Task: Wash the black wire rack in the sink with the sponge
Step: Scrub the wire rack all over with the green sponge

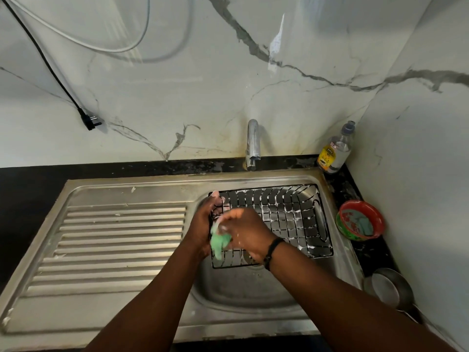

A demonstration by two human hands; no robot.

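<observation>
Two hands [203,222] [245,231], one sponge [219,242], one wire rack [286,214].

Single head-worn wide-angle view, looking forward and steeply down from above the counter edge. Close range: both forearms enter from the bottom of frame. Sink [337,265] sits centre-right, drainboard [121,240] lower left, tap [253,143] at centre, marble wall [203,72] filling the upper half. Edges bend from lens distortion.
</observation>
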